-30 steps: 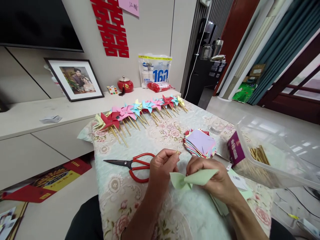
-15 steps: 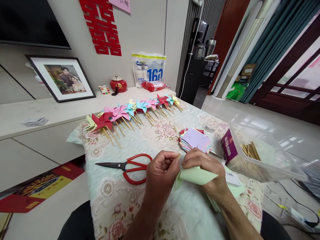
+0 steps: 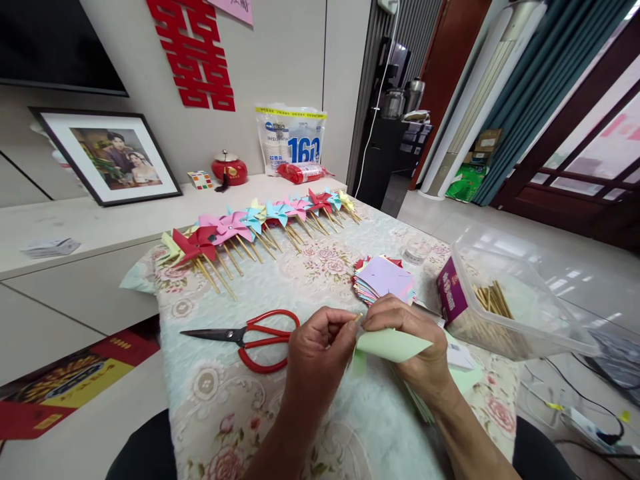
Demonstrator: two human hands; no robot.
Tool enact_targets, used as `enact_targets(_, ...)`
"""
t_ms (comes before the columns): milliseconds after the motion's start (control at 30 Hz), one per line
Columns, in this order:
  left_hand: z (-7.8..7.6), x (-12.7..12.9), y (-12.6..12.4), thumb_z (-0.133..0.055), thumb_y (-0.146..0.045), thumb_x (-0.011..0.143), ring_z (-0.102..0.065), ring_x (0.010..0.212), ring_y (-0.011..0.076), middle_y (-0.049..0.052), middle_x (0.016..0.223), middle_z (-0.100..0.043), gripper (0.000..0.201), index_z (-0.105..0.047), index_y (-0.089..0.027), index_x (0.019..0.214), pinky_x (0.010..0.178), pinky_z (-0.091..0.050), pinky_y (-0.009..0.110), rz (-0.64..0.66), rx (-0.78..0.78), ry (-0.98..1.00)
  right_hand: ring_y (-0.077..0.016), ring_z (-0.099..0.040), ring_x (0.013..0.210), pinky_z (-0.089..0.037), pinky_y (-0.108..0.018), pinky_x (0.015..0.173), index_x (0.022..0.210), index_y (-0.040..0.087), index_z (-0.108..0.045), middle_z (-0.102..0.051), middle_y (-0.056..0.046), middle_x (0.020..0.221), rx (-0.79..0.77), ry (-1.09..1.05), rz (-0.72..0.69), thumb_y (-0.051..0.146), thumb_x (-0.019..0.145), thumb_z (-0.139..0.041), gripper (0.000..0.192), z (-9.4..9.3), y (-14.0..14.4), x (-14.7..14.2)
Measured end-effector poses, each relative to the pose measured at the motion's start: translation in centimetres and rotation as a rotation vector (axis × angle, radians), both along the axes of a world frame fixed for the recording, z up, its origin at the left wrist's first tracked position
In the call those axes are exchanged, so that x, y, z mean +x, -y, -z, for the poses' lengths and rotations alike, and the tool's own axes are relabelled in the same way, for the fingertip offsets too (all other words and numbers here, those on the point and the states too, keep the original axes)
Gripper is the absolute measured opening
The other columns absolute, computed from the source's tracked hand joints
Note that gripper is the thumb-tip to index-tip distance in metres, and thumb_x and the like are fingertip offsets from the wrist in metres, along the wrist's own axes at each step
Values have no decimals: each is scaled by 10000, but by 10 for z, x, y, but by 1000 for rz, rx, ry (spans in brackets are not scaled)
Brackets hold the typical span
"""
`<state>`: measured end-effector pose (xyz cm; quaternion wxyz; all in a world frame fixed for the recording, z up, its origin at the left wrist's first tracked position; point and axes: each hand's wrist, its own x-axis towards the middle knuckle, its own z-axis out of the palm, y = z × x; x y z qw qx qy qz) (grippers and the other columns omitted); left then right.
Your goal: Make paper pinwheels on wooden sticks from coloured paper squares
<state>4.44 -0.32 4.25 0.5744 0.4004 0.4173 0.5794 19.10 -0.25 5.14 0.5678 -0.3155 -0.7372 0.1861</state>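
Note:
Close together over the near part of the table, both hands work at a light green paper pinwheel [image 3: 395, 344]. My right hand [image 3: 415, 333] is closed on its curled paper. My left hand [image 3: 323, 350] pinches a thin wooden stick [image 3: 359, 317], only its pale tip showing between thumb and forefinger; most of it is hidden. To the left of that hand lie red-handled scissors [image 3: 250, 337], blades pointing left. Behind the hands is a stack of coloured paper squares [image 3: 387, 277], lilac on top. Finished paper pinwheels [image 3: 230, 228] on sticks lie in a row along the far edge.
At the right stands a clear plastic box [image 3: 540, 333] with several wooden sticks [image 3: 495, 300] in it. A small clear round container [image 3: 417, 249] is beside the paper stack. Green paper sheets [image 3: 467, 380] lie under the right forearm. A flowered cloth [image 3: 215, 387] covers the table.
The view has turned slightly, so everything sits a little further left. Both hands keep their hold on the green pinwheel and the stick, with only slight finger movement.

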Motion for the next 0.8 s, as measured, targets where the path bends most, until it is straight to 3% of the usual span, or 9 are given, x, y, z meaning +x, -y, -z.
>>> enact_targets(467,4,-3,2,-719,-268,776,-568,580,126,15,646,-669,104,-736,-171,744,552,-440,224,17,147,-145,-201,-638,738,-510,-362,693,911,220,-710,-679,-53,788,46,1,22,132,887,-662,103,1,-1,1)
enact_targets(800,9,-6,3,-677,-272,836,-599,618,124,12,703,-670,114,-730,-183,788,576,-462,217,53,243,-218,-158,-637,744,-499,-277,663,880,208,-719,-658,-35,829,27,8,58,61,834,-675,160,-1,2,1)
